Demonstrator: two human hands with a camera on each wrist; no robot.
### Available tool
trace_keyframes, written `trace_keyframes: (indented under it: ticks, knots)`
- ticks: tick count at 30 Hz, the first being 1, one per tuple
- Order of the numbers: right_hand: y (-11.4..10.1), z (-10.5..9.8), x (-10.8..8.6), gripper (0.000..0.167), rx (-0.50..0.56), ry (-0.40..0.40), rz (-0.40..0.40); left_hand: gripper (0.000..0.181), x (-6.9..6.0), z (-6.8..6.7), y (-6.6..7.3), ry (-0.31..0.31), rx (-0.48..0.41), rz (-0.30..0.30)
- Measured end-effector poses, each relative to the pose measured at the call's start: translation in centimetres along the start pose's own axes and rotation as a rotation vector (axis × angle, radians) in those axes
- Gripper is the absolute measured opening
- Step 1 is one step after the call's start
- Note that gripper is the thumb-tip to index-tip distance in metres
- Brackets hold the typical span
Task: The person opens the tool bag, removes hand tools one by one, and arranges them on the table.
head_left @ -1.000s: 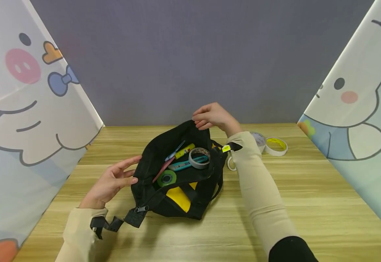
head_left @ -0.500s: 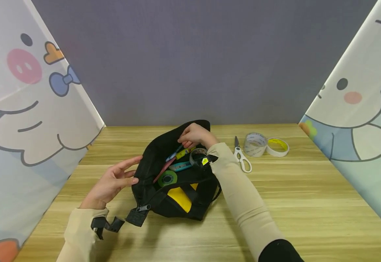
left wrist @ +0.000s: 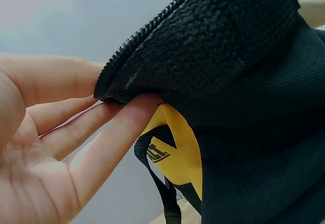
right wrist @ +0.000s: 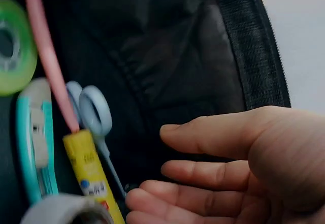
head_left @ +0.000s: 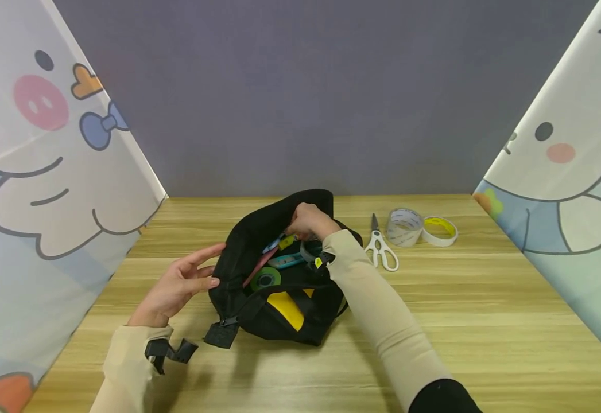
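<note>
The black bag point(head_left: 245, 232) stands with its mouth wide. At its left rim, the left hand point(head_left: 173, 289) pinches the zipped edge between thumb and fingers; in the left wrist view that hand point(left wrist: 56, 148) holds the black fabric point(left wrist: 254, 127). The right hand point(head_left: 309, 222) reaches inside the bag; seen from the right wrist, this hand point(right wrist: 218, 173) has its fingers apart and nothing between them. Beside it lie a yellow tube point(right wrist: 86, 160), light-blue scissors point(right wrist: 103, 113), a pink stick point(right wrist: 46, 51), a teal cutter point(right wrist: 38, 137), green tape point(right wrist: 29, 46) and a pale roll point(right wrist: 53, 211).
Right of the bag on the wooden table point(head_left: 486, 321) lie white-handled scissors point(head_left: 381, 252), a clear tape roll point(head_left: 403, 232) and a white tape roll with a yellow core point(head_left: 439, 238). A grey panel point(head_left: 305, 115) stands behind, with cartoon-printed sheets on both sides.
The right hand has moved from the bag's far right rim down and left into the bag, uncovering the white scissors on the table. The left hand keeps its hold on the rim.
</note>
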State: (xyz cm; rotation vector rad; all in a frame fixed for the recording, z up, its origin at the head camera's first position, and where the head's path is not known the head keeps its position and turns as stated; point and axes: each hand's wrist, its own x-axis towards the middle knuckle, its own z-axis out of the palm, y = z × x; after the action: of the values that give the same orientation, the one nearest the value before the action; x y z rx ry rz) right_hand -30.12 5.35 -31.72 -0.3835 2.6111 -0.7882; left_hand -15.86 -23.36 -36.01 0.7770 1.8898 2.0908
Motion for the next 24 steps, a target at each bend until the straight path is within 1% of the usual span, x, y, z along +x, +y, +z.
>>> trace_keyframes:
  ticks: [4,8,11,14,18,21,24]
  knots:
    - [0.3,0.1,-0.1,0.021,-0.124,-0.045,0.014,0.066,-0.1,0.0,0.0,-0.002,-0.002,0.002]
    - [0.3,0.6,-0.2,0.016,-0.168,-0.105,0.047,0.065,-0.1,0.0,0.0,-0.004,-0.007,0.005]
    - [0.3,1.3,-0.2,0.013,-0.193,-0.127,0.071,0.063,-0.1,0.0,0.0,-0.001,-0.006,0.000]
    - [0.5,2.0,0.0,0.011,-0.228,-0.130,0.074,0.063,-0.1,-0.1,0.0,0.001,0.003,-0.004]
    - [0.8,2.9,0.4,0.006,-0.285,-0.100,0.024,0.064,-0.1,-0.1,-0.1,-0.002,0.009,-0.001]
    - [0.8,2.9,0.4,0.019,-0.298,-0.061,-0.015,0.064,-0.1,-0.1,-0.1,-0.001,0.008,-0.003]
    - [0.7,2.4,0.1,0.036,-0.266,-0.031,-0.023,0.064,-0.2,-0.1,0.0,0.003,0.007,-0.005]
